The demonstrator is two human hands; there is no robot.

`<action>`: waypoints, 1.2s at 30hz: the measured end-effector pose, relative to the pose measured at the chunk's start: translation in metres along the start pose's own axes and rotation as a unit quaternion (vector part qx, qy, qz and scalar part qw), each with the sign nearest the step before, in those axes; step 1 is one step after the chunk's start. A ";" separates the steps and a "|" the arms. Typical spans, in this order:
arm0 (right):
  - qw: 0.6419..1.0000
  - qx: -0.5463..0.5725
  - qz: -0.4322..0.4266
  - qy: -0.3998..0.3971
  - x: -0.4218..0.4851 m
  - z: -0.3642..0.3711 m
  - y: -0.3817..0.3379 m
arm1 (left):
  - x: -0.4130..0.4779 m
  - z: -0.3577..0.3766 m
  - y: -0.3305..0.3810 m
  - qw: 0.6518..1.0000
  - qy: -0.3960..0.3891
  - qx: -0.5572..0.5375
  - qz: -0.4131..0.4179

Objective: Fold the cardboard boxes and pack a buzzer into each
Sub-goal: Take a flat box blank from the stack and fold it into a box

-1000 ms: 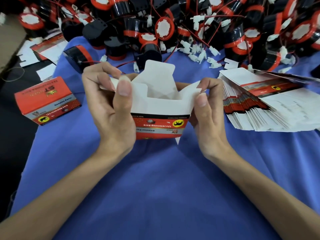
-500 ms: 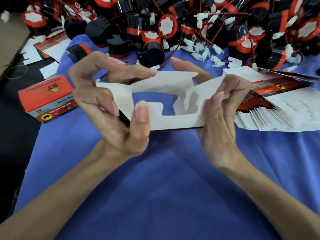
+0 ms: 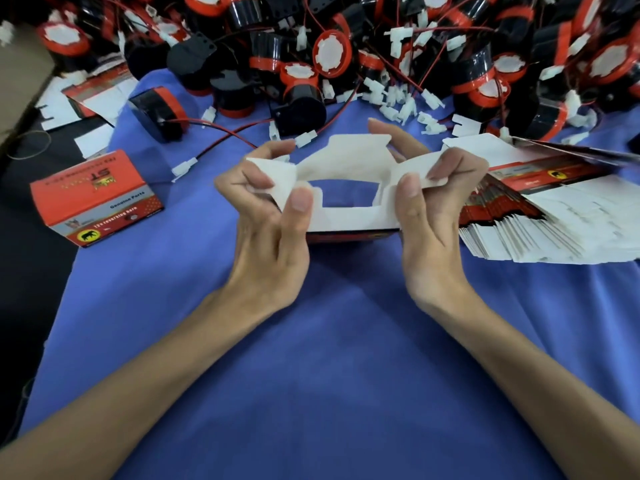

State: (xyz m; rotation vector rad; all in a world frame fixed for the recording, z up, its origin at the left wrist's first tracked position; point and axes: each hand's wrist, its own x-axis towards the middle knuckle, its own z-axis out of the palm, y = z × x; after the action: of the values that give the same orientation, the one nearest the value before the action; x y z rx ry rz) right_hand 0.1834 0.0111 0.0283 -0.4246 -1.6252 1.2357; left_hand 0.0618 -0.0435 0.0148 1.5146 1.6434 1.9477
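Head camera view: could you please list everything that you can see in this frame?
Half-folded box: one, white inside, red outside, held above the cloth.
Finished box: one, red and grey, left on the cloth.
Flat box blanks: a stack, white and red, right.
Loose blanks: few, white and red, far left.
Buzzers: a large pile, black and red with white connectors, far edge.
Cloth: one, blue, under everything.
Left hand: one, grips the box's left end.
Right hand: one, grips the box's right end.
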 end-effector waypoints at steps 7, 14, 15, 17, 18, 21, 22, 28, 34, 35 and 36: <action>0.990 0.076 0.110 0.035 0.002 0.001 0.002 | -0.005 0.001 0.009 0.988 0.010 -0.092 -0.122; 0.995 -0.022 0.061 0.079 -0.003 0.003 0.006 | -0.005 0.001 0.005 0.985 0.047 -0.121 -0.114; 0.994 -0.046 0.043 0.084 -0.004 0.004 0.007 | -0.005 0.001 0.005 0.985 0.053 -0.122 -0.108; 0.993 -0.072 0.009 0.089 -0.004 0.006 0.007 | -0.003 0.000 0.005 0.984 0.063 -0.130 -0.101; 0.992 -0.083 -0.007 0.091 -0.005 0.007 0.007 | -0.003 -0.001 0.005 0.983 0.067 -0.137 -0.100; 0.991 -0.095 -0.028 0.086 -0.005 0.006 0.010 | -0.001 -0.006 0.005 0.983 0.072 -0.142 -0.094; 0.992 -0.091 -0.027 0.081 -0.006 0.006 0.011 | -0.001 -0.007 0.005 0.984 0.075 -0.133 -0.088; 0.990 -0.110 -0.034 0.086 -0.007 0.006 0.011 | -0.001 -0.011 0.003 0.995 0.080 -0.049 -0.039; 0.990 -0.109 -0.048 0.077 0.008 -0.007 0.010 | 0.004 0.004 0.007 0.997 0.077 -0.024 0.014; 0.990 -0.107 -0.060 0.073 0.015 -0.011 0.010 | 0.005 0.011 0.009 0.997 0.068 -0.027 0.033; 0.990 -0.102 -0.073 0.066 0.020 -0.015 0.010 | 0.006 0.017 0.010 0.997 0.056 -0.030 0.052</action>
State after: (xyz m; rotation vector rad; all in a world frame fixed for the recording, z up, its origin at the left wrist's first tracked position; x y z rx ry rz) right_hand 0.1850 0.0379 0.0288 -0.4952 -1.6432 0.9175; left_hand 0.0762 -0.0325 0.0241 1.5224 1.5606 2.1531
